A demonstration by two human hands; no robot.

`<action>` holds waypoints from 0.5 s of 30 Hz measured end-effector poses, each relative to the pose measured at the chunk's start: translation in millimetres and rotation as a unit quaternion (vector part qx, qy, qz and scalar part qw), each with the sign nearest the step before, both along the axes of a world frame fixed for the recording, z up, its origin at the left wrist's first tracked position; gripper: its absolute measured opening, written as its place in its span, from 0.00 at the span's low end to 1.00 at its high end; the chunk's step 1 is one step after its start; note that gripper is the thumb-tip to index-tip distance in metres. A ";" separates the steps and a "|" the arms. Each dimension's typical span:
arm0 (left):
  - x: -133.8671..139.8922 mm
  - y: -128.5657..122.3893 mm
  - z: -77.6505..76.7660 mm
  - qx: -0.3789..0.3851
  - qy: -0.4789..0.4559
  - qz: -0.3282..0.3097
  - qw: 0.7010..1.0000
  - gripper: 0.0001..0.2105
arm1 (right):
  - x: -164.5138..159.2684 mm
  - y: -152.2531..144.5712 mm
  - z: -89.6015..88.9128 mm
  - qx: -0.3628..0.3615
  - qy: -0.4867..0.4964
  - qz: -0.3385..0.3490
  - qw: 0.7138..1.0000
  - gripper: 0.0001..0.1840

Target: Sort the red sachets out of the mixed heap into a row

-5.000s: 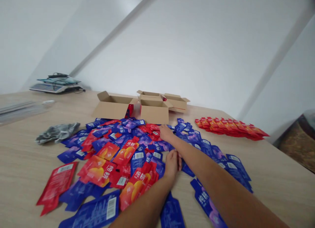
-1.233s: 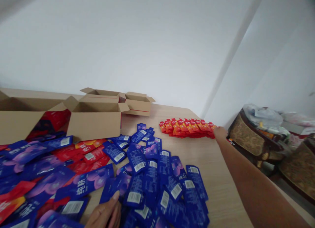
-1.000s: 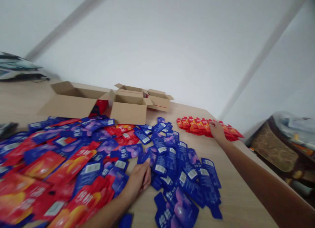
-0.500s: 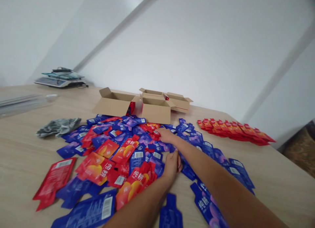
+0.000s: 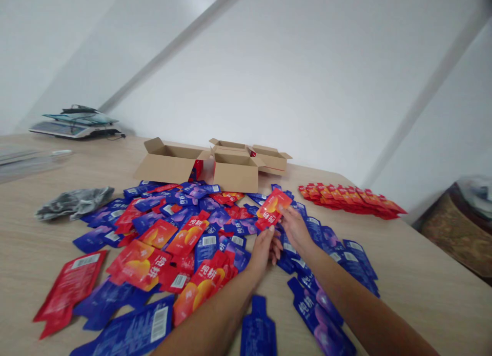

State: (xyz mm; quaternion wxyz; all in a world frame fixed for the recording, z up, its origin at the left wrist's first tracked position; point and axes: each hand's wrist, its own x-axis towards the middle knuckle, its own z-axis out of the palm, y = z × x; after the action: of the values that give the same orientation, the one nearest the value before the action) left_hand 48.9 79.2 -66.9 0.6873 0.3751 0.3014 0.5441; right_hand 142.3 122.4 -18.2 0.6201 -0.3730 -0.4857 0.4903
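A red and orange flat pouch (image 5: 273,208) is raised above the pile, pinched at its right side by my right hand (image 5: 295,228). Just below it is my left hand (image 5: 264,249), a fingertip at the pouch's lower edge, its other fingers loosely curved and apart. I cannot tell whether that fingertip presses on the pouch. Left of my hands lies a mixed heap of red pouches (image 5: 188,234) and blue pouches (image 5: 206,249). More blue pouches (image 5: 313,228) lie in an overlapping row under and beyond my right forearm. A single blue pouch (image 5: 259,328) rests between my forearms.
Open cardboard boxes (image 5: 235,178) stand behind the heap. A neat overlapping row of red pouches (image 5: 349,198) lies at the right. At the left are a grey cloth glove (image 5: 75,203), a scale (image 5: 77,128) and clear plastic (image 5: 28,164). A patterned stool (image 5: 457,228) stands beyond the table's right edge.
My right hand has lifted a red pouch out of the heap and drawn it back toward my left hand. The left hand's fingers have loosened. The view has turned slightly right.
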 end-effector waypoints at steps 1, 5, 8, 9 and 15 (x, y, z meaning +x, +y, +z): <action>0.3 -1.0 1.2 0.008 -0.001 -0.008 1.000 0.24 | 8.0 -15.9 -3.5 -0.021 0.029 0.009 0.999 0.13; -1.5 -4.2 3.6 0.043 0.018 -0.008 0.999 0.20 | 31.4 -68.0 -20.6 -0.094 0.064 -0.004 0.994 0.17; -5.4 -5.0 5.7 0.053 0.040 -0.008 0.998 0.18 | 47.0 -84.3 -29.9 -0.106 0.067 -0.018 0.992 0.19; -6.3 -5.2 7.0 0.053 0.046 -0.011 0.997 0.18 | 52.3 -85.5 -32.2 -0.096 0.062 -0.022 0.993 0.18; 4.1 -14.9 11.6 0.037 0.050 -0.007 0.998 0.17 | 67.3 -81.6 -43.6 -0.048 -0.167 -0.064 0.983 0.18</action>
State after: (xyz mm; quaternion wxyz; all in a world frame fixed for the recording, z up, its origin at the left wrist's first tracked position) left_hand 53.0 64.3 -55.2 0.6605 0.4292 0.3128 0.5307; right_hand 209.6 40.8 -61.9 0.5414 -0.5091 -0.5341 0.4031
